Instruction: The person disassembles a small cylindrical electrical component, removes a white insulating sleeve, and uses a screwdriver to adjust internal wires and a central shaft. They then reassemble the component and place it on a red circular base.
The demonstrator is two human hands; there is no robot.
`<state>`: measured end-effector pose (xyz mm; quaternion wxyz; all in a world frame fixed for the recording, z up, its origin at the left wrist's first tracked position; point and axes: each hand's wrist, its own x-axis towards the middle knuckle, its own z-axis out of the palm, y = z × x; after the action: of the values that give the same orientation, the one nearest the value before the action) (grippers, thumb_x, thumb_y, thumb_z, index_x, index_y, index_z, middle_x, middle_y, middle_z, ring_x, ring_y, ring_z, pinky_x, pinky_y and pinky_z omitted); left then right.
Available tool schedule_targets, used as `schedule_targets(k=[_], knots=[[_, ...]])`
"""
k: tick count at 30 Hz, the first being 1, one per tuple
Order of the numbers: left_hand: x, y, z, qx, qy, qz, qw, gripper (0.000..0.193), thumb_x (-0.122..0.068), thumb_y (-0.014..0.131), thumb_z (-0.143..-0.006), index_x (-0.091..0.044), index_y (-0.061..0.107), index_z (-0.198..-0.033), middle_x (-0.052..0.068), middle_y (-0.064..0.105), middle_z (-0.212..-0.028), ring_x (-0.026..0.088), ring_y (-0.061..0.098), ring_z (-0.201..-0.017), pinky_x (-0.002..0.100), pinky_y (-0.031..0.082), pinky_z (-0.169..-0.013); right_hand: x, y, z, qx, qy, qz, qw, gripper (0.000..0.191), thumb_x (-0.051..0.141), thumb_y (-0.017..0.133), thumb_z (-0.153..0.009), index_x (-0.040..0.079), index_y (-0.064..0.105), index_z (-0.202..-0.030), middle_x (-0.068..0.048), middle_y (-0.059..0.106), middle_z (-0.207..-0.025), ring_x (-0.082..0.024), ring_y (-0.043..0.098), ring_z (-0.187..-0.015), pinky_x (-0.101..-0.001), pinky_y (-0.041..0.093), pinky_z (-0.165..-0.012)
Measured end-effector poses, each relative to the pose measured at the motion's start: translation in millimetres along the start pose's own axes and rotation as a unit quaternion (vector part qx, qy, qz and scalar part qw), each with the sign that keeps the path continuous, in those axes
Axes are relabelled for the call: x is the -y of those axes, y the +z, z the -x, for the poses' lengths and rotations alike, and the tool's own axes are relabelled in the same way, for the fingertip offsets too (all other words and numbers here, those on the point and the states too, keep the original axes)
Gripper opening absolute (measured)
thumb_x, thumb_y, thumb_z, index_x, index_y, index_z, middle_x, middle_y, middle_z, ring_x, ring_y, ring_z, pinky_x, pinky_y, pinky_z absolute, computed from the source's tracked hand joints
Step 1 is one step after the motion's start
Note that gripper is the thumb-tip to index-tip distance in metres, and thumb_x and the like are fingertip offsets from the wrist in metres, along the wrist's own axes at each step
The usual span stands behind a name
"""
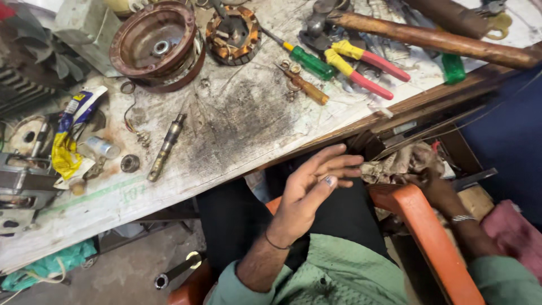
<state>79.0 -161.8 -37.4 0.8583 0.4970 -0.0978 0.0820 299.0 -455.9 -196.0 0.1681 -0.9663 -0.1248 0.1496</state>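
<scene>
Grey rags (403, 161) fill the drawer (451, 149); right hand (432, 186) inside.

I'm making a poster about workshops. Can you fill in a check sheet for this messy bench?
Surface: workbench, scratched, with a dark greasy patch.
Job's things: rags in an open drawer under the bench edge; the right hand reaches into them.
Clutter: metal shaft, bearing, rusty round motor housing, wound stator, green-handled screwdriver, amber-handled screwdriver, red-and-yellow pliers, wooden handle, yellow-and-blue tube.
Grippers: left hand open, empty, held over the lap; right hand's fingers hidden.
Cables: thin wires near the housing.
Surroundings: orange chair arm, concrete floor.
</scene>
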Motion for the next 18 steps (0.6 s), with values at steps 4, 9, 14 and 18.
schedule_targets(k=[4,9,14,18], knots=[[22.4,7.9,-12.5,0.004,-0.001,-0.037,0.999,0.053,-0.016,0.051,-0.111,0.001,0.037,-0.159,0.019,0.058,-0.149,0.025,0.061,-0.131,0.039,0.050,-0.111,8.9,5.7,3.4,-0.024,-0.010,0.053,0.998,0.062,0.055,0.070,-0.087,0.005,0.073,-0.123,-0.024,0.075,-0.109,-0.041,0.074,-0.099,-0.0494,0.058,-0.085],[69.6,20.3,-43.5,-0.005,0.024,-0.266,0.964,0.049,-0.024,0.059,-0.108,0.001,0.051,-0.149,0.017,0.068,-0.137,0.025,0.067,-0.125,0.040,0.058,-0.104,13.9,-23.0,0.5,0.051,0.066,-0.284,0.955,0.048,0.042,0.061,-0.103,-0.002,0.079,-0.112,-0.021,0.078,-0.095,-0.033,0.069,-0.079,-0.0446,0.052,-0.067],[135.0,55.8,-92.7,0.094,-0.055,-0.461,0.881,0.057,-0.041,0.060,-0.098,-0.007,0.058,-0.144,0.022,0.076,-0.106,0.033,0.078,-0.088,0.043,0.061,-0.081,-21.1,-70.2,18.1,0.047,0.083,-0.537,0.838,0.029,0.017,0.052,-0.107,-0.006,0.067,-0.115,-0.017,0.071,-0.099,-0.026,0.067,-0.079,-0.0410,0.052,-0.070],[200.9,103.4,-120.5,0.084,0.094,-0.512,0.850,0.049,-0.041,0.060,-0.096,-0.004,0.062,-0.128,0.023,0.073,-0.100,0.035,0.074,-0.084,0.044,0.060,-0.077,-36.7,-79.6,37.3,0.045,-0.034,-0.592,0.804,0.030,0.014,0.050,-0.112,-0.014,0.060,-0.116,-0.021,0.069,-0.099,-0.028,0.070,-0.086,-0.0425,0.056,-0.084]])
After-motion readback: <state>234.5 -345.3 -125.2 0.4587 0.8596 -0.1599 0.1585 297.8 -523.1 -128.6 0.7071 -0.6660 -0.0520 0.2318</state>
